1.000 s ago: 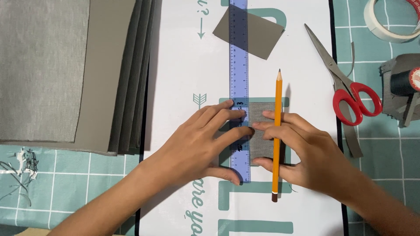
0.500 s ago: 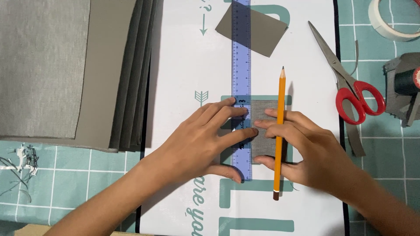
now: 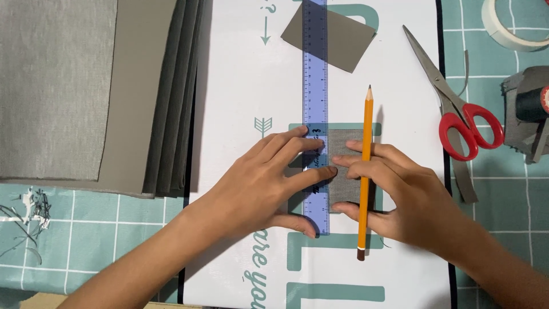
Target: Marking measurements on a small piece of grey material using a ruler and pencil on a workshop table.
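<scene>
My left hand presses flat on the lower end of a translucent blue ruler that lies upright along the white printed sheet. My right hand grips an orange pencil, tip pointing away from me, while its fingers rest on a small grey fabric piece beside the ruler's right edge. The pencil lies across that piece. A second grey fabric rectangle lies farther up, partly under the ruler.
A stack of grey fabric sheets fills the left side. Red-handled scissors lie to the right on the teal grid mat. A tape roll and a black thread spool sit at far right. Thread scraps lie at left.
Both hands, ruler and pencil stay almost as they were; only the view has shifted slightly.
</scene>
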